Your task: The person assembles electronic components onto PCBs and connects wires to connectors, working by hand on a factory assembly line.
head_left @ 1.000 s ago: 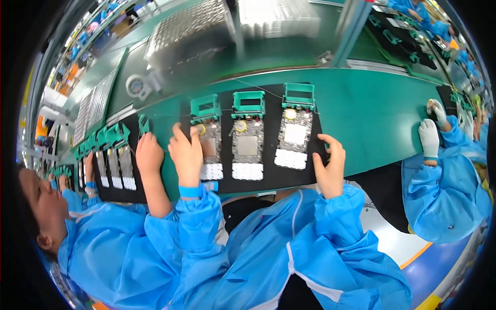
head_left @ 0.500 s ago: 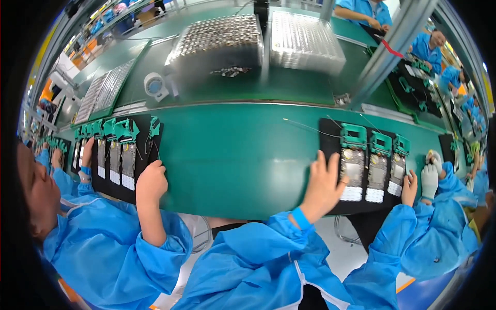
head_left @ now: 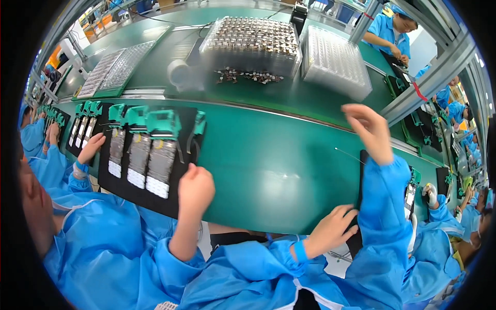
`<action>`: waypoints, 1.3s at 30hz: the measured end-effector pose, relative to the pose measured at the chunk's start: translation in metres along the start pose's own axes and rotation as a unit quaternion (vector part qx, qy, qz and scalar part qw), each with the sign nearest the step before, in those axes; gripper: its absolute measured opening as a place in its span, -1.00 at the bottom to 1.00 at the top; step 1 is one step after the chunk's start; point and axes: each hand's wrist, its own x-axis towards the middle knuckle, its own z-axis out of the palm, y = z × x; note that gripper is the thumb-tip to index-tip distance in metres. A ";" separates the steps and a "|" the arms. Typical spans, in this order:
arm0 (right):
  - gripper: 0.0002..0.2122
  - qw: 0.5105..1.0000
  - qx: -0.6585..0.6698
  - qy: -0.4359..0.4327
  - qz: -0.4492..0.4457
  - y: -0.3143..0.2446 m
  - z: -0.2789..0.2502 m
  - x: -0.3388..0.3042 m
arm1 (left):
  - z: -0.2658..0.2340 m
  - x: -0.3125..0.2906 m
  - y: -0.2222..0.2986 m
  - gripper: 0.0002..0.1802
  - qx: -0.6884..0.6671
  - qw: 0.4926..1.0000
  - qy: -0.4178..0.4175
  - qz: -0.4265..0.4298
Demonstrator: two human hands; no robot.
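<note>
Head view: left hand [head_left: 332, 230] spread at black mat [head_left: 355, 242], right hand [head_left: 369, 133] raised, fingers loosely parted

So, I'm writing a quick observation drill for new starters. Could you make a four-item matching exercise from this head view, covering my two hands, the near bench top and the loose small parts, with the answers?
Column one:
1. Left hand
2. Right hand
3. Near bench top
4. Loose small parts

Column two:
A. Scattered at the foot of a tray stack
B. Blue band at the wrist
C. Plain green and shiny
D. Higher in the picture than the other hand, fingers curled

Right pairs: 1-B; 2-D; 3-C; 4-A.
</note>
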 end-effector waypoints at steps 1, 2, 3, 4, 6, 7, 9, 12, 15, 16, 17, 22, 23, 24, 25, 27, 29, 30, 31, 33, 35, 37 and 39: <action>-0.76 0.999 0.039 -0.036 0.012 0.008 0.020 0.029 | -0.020 -0.008 0.004 -0.61 -0.023 1.000 -0.015 -0.002; -0.76 0.999 0.008 -0.053 -0.008 0.015 0.047 0.058 | -0.041 -0.021 0.009 -0.61 -0.023 1.000 -0.018 0.000; -0.75 0.997 -0.024 -0.073 -0.023 0.023 0.074 0.083 | -0.058 -0.033 0.011 -0.68 -0.012 1.000 -0.012 -0.013; -0.75 0.997 -0.033 -0.071 -0.018 0.017 0.107 0.102 | -0.077 -0.046 0.015 -0.74 0.003 1.000 -0.003 -0.029; -0.76 0.992 -0.079 -0.065 -0.068 0.002 0.172 0.138 | -0.112 -0.073 0.029 -0.76 0.019 0.999 0.010 -0.036; -0.76 0.983 -0.130 -0.056 -0.113 0.005 0.196 0.151 | -0.125 -0.082 0.030 -0.79 0.025 0.999 0.013 -0.033; -0.79 0.973 -0.187 -0.042 -0.128 -0.008 0.233 0.163 | -0.149 -0.100 0.031 -0.84 0.021 0.998 0.047 -0.019; -0.83 0.957 -0.256 -0.014 -0.134 -0.002 0.263 0.181 | -0.189 -0.130 0.026 -0.83 0.037 0.992 0.124 -0.008; -0.87 0.970 -0.219 -0.011 -0.106 0.000 0.284 0.193 | -0.233 -0.158 0.034 -0.74 0.129 0.962 0.237 0.026; -0.88 0.979 -0.186 -0.021 -0.084 0.002 0.287 0.198 | -0.249 -0.166 0.037 -0.74 0.174 0.948 0.264 0.025; -0.88 0.986 -0.154 -0.029 -0.060 0.004 0.289 0.201 | -0.264 -0.173 0.039 -0.74 0.218 0.932 0.288 0.025; -0.92 0.957 -0.219 -0.027 -0.187 -0.002 0.292 0.198 | -0.334 -0.183 0.025 -0.64 0.287 0.841 0.441 -0.130; -0.91 0.967 -0.203 -0.017 -0.154 0.001 0.288 0.199 | -0.348 -0.179 0.021 -0.61 0.296 0.823 0.453 -0.171; -0.91 0.966 -0.199 0.014 -0.163 0.014 0.276 0.199 | -0.356 -0.175 0.011 -0.59 0.347 0.803 0.444 -0.195; -0.90 0.966 -0.185 0.045 -0.175 0.020 0.270 0.201 | -0.368 -0.174 0.002 -0.57 0.405 0.774 0.435 -0.219; -0.86 0.990 -0.074 0.031 -0.114 0.016 0.244 0.199 | -0.393 -0.177 -0.018 -0.49 0.401 0.743 0.451 -0.289; -0.84 0.995 0.091 -0.014 0.048 0.003 0.209 0.184 | -0.414 -0.172 -0.022 -0.40 0.437 0.708 0.411 -0.372; -0.83 0.992 0.123 -0.002 0.034 0.010 0.191 0.177 | -0.424 -0.171 -0.028 -0.41 0.454 0.700 0.413 -0.365; -0.80 0.991 0.129 -0.007 0.042 0.004 0.177 0.168 | -0.432 -0.176 -0.030 -0.41 0.472 0.685 0.418 -0.364; -0.79 0.983 0.166 0.015 0.082 -0.024 0.158 0.145 | -0.449 -0.177 -0.029 -0.41 0.383 0.729 0.355 -0.442; -0.77 0.963 0.243 0.066 0.101 -0.037 0.144 0.118 | -0.453 -0.181 -0.041 -0.41 0.385 0.746 0.380 -0.388; -0.76 0.953 0.268 0.083 0.113 -0.053 0.133 0.093 | -0.452 -0.181 -0.041 -0.41 0.414 0.726 0.383 -0.395; -0.76 0.935 0.310 0.106 0.138 -0.061 0.119 0.066 | -0.448 -0.171 -0.051 -0.41 0.411 0.737 0.378 -0.381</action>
